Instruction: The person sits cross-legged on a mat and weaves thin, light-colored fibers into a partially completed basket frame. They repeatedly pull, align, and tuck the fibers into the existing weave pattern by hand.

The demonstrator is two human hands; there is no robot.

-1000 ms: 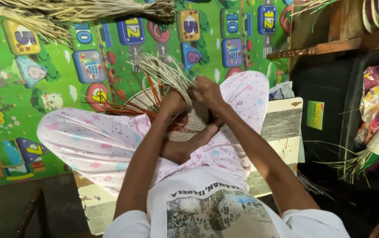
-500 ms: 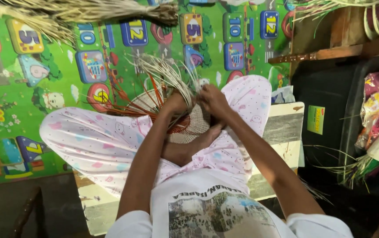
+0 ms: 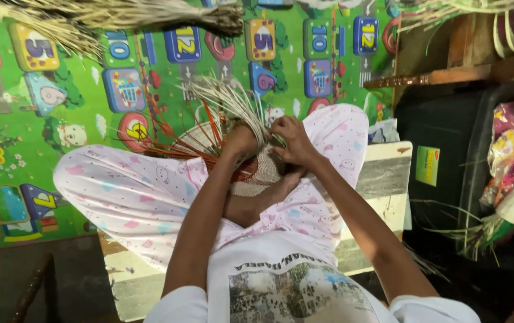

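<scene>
Left hand: my left hand [image 3: 240,142] is closed around the rim of the woven basket [image 3: 256,173], fingers curled over the bundle of loose strands.
Right hand: my right hand [image 3: 293,139] sits just right of the basket's rim, fingertips pinched on a few pale strands, almost touching my left hand.
Woven basket: it rests on my lap between my folded legs, rounded pale base turned toward me.
Work done: judging by the tight weave, the base and lower wall look finished.
Work left: many unwoven strands [image 3: 228,103], pale and orange, fan up and away from the basket's rim, so I judge the upper wall and edge are not yet woven.
Around the basket: my pink patterned trousers [image 3: 131,191] lie under it; a green play mat [image 3: 89,101] spreads beyond it; a bundle of dry fibre [image 3: 107,15] lies far above it on the mat.
</scene>
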